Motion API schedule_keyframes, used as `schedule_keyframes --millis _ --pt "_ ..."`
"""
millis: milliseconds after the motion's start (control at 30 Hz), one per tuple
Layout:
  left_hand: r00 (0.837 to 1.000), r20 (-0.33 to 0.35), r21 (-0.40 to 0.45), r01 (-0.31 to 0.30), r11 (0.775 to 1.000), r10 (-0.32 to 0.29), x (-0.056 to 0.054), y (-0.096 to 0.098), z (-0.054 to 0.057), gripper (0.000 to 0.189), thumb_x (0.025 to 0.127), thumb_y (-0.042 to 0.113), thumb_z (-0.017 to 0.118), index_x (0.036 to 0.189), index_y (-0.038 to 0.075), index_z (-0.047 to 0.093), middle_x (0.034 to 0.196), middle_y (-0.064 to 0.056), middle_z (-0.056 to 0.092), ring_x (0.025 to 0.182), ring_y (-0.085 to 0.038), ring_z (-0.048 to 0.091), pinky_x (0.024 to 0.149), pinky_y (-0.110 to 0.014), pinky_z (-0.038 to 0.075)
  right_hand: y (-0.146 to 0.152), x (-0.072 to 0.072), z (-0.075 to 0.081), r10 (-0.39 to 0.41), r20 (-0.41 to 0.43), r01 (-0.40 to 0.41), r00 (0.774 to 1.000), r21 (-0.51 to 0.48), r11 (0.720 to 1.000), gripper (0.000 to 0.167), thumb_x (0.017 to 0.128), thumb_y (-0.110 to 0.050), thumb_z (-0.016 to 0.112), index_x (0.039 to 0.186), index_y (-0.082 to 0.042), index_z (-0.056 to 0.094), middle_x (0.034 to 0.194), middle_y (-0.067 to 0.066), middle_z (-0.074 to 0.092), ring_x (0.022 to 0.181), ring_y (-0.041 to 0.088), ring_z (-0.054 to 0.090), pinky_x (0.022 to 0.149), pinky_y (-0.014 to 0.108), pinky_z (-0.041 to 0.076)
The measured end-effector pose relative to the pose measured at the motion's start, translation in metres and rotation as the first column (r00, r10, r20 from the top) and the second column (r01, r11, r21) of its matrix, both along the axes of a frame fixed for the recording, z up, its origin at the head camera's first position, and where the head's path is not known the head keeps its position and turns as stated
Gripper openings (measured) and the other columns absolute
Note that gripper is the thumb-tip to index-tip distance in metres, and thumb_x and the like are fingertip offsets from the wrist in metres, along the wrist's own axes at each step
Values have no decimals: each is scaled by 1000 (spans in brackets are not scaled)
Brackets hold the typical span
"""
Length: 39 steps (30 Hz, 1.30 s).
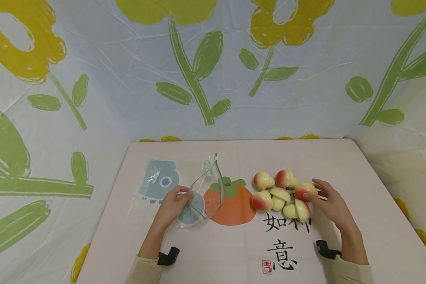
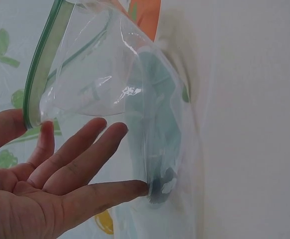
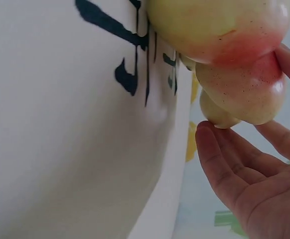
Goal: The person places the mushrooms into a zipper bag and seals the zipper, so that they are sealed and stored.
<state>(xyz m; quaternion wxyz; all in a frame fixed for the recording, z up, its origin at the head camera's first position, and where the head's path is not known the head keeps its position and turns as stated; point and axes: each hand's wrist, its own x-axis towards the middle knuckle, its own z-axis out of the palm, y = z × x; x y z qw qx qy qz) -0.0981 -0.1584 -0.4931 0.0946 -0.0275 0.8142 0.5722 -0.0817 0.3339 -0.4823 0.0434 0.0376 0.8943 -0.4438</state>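
A clear zip bag [image 2: 100,74] with a green zip strip [image 1: 221,185] lies to the left, its mouth spread apart. My left hand [image 1: 174,203] pinches the rim of that mouth between thumb and fingertip; its other fingers stretch along the plastic. On the right, several mushrooms [image 1: 262,201] with yellow and red caps and pale stems sit in a cluster. My right hand [image 1: 326,199] holds the rightmost mushroom [image 1: 303,191] at its cap, thumb on the near side. Close up, the right wrist view shows the thumb and a finger on either side of a reddish cap [image 3: 244,89].
The pale table mat [image 1: 213,256] carries a printed orange persimmon [image 1: 234,207], a blue cartoon figure under the bag, and black brush characters [image 1: 284,256]. A flower-patterned sheet [image 1: 135,79] hangs behind and at both sides. Each wrist wears a black mount [image 1: 168,256].
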Motion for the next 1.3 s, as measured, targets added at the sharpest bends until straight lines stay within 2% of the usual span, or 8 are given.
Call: schedule_keyframes --millis 200,300,400,500,800,967,1067,1300 --pt "1000 5 16 -2 1000 2 0 -1 0 31 99 30 65 114 3 62 98 -11 74 87 -22 67 82 -38 50 -5 0 10 -4 -55 5 998 13 1000 76 97 -36 67 153 0 31 147 34 38 123 55 45 92 68 41" --pt "1000 7 14 -1 1000 1 0 -1 1 31 99 30 65 114 4 62 98 -10 74 87 -22 67 83 -39 50 -11 1 17 7 -93 -8 996 -4 1000 75 96 -32 69 153 -1 32 146 31 41 121 51 49 91 45 49" --pt "1000 2 16 1 1000 -1 1 -1 1 30 99 29 65 114 3 62 97 -9 74 88 -22 68 85 -42 51 -20 -3 23 33 -138 -38 990 -36 999 73 95 -28 71 153 -2 34 146 28 43 120 46 52 85 19 47" --pt "1000 1 24 -1 1000 1 1 -1 2 28 100 28 64 114 4 62 96 -8 74 90 -23 69 87 -44 52 -32 -9 28 65 -178 -79 982 -78 994 72 95 -25 72 152 -3 36 144 25 45 119 42 53 83 8 43" --pt "1000 8 29 -7 1000 6 1 0 3 27 100 27 64 114 4 62 96 -8 74 92 -25 69 90 -47 52 -72 -24 38 153 -215 -181 965 -118 976 66 94 -25 73 150 -9 41 140 14 52 119 30 53 90 16 46" --pt "1000 8 19 -7 1000 7 1 1 2 26 100 26 64 114 4 62 96 -9 74 92 -26 70 91 -49 51 -94 -30 40 196 -213 -229 957 -143 963 67 92 -28 76 148 -14 44 136 8 55 117 27 55 95 33 49" --pt "1000 8 12 -6 1000 6 1 1 1 26 100 26 64 114 4 62 97 -9 74 91 -27 70 91 -50 51 -106 -32 41 224 -213 -262 951 -175 949 68 90 -27 78 148 -16 44 134 8 56 115 29 58 92 40 51" --pt "1000 9 14 -8 1000 8 2 1 3 28 100 27 64 115 4 62 99 -9 74 92 -27 70 91 -50 51 -127 -39 40 292 -272 -355 917 -223 908 63 91 -16 77 146 -13 46 139 8 54 122 28 52 96 31 49"
